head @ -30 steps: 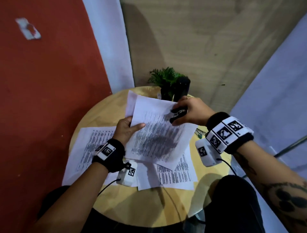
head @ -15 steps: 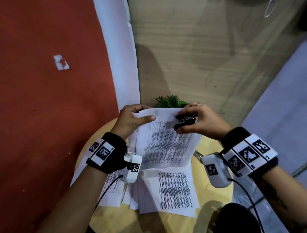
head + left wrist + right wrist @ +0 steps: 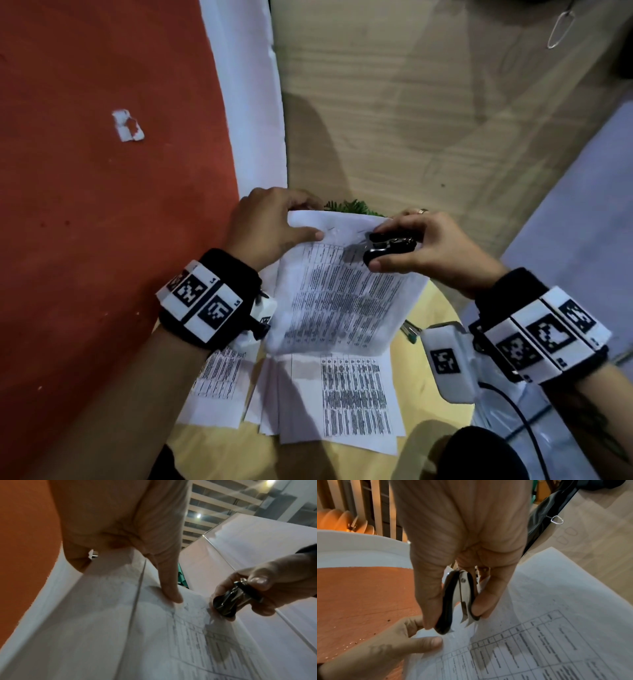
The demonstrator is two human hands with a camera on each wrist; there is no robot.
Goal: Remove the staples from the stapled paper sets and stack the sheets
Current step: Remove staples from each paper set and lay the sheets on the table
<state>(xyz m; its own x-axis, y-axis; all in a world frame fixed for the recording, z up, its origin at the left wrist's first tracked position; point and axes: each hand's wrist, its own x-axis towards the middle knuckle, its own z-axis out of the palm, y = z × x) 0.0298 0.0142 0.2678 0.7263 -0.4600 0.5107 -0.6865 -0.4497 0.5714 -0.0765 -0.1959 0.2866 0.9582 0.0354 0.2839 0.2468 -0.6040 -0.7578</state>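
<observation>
Pinching the top left corner of the paper set, the left hand has its thumb on the front and fingers behind; the right hand squeezes a black staple remover together, claws at the set's top edge just beside the left thumb. The set is held up above the tabletop, over loose sheets lying below it; a plant peeks from behind its top edge

Printed paper set held raised above loose sheets fanned on the table, black staple remover at its top edge.
</observation>
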